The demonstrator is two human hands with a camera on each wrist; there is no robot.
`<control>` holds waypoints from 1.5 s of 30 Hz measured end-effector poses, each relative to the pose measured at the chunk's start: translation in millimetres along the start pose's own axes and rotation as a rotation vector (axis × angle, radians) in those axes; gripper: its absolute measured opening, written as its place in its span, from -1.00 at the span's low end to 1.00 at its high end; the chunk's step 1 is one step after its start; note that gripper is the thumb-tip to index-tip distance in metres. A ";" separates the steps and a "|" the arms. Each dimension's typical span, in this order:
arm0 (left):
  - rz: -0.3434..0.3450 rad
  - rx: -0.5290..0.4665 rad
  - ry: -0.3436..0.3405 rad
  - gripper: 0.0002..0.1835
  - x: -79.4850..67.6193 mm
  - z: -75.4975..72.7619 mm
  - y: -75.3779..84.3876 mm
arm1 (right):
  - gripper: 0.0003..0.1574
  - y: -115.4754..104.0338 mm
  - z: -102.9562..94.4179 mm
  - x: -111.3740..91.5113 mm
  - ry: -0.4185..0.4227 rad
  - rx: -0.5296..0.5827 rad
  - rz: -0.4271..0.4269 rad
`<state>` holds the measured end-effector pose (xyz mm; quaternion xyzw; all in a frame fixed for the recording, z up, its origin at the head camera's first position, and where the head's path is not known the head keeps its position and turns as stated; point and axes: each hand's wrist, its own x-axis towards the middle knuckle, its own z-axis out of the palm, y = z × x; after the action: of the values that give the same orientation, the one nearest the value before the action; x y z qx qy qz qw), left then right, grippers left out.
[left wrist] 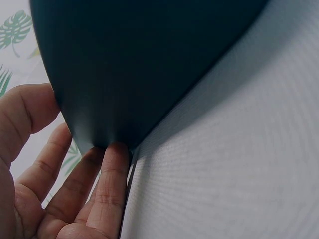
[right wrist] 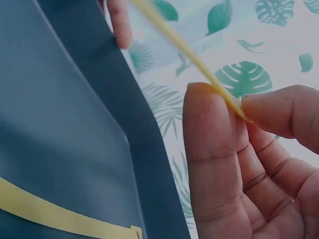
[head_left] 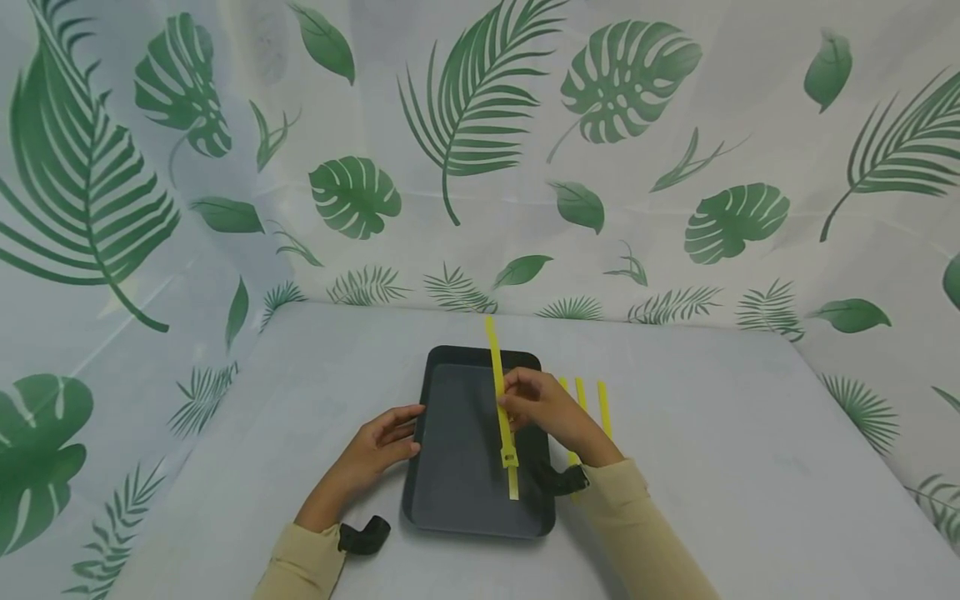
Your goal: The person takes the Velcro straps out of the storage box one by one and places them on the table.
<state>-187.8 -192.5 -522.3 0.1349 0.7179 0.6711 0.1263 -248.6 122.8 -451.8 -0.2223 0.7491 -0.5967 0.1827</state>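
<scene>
A dark grey rectangular tray (head_left: 453, 467) lies on the table, its long sides running away from me. My left hand (head_left: 371, 446) touches its left outer wall with extended fingertips (left wrist: 112, 169). Over the tray, my right hand (head_left: 551, 412) pinches a yellow cable tie (head_left: 495, 354), a flat strap, between thumb and fingers (right wrist: 209, 139). In the right wrist view another yellow length (right wrist: 55, 211) with a wider notched head crosses the tray floor. Whether it is a separate cable tie I cannot tell. My right hand hides part of the tray's right rim.
Three more yellow straps (head_left: 604, 404) lie side by side right of the tray, partly behind my right hand and wrist. A white cloth (head_left: 337, 358) covers the table. Leaf-patterned sheets (head_left: 465, 208) hang at the back and both sides. Each wrist wears a black camera (head_left: 365, 536).
</scene>
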 end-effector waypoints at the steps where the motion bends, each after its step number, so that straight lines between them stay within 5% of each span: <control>1: -0.004 -0.001 0.001 -0.33 -0.1 0.2 -0.1 | -0.84 0.3 -0.3 -2.0 0.001 0.006 -0.003; 22: -0.003 -0.004 0.006 -0.33 -1.3 1.9 1.2 | -0.43 12.1 -7.7 -30.1 0.038 0.066 0.056; 45: 0.004 0.010 0.004 -0.32 -2.5 2.8 2.9 | -0.41 24.5 -25.2 -55.6 0.119 0.070 0.133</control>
<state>-184.4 -190.6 -519.5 0.1356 0.7211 0.6682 0.1229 -218.6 178.6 -469.7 -0.1297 0.7505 -0.6212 0.1846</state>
